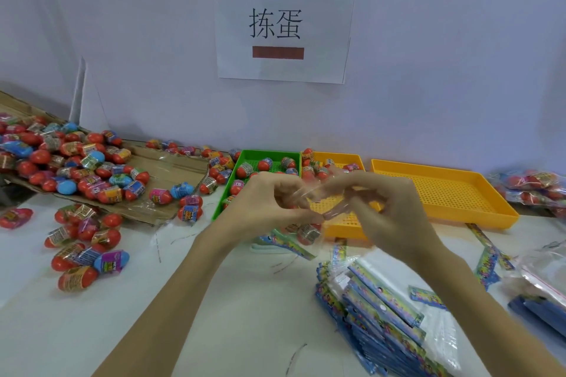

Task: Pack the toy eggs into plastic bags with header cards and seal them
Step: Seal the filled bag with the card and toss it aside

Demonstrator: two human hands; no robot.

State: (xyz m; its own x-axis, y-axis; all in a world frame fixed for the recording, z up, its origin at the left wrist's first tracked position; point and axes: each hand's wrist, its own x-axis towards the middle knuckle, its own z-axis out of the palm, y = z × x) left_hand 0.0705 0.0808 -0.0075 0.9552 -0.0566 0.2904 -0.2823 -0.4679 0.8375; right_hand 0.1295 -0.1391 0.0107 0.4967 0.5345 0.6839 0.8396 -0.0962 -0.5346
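A small packing workstation in a toy factory or workshop is showing here. A printed paper sign [284, 24] is hanging on the plain partition wall at upper centre. Loose toy eggs [73, 168] are spilling over flattened cardboard [171, 168] at left, sorting trays [444, 190] are sitting mid-frame, and a stack of bags with header cards [382, 312] is lying at lower right.

left hand [269, 202] raised, fingers curled, pinching; right hand [389, 208] likewise, fingertips meeting
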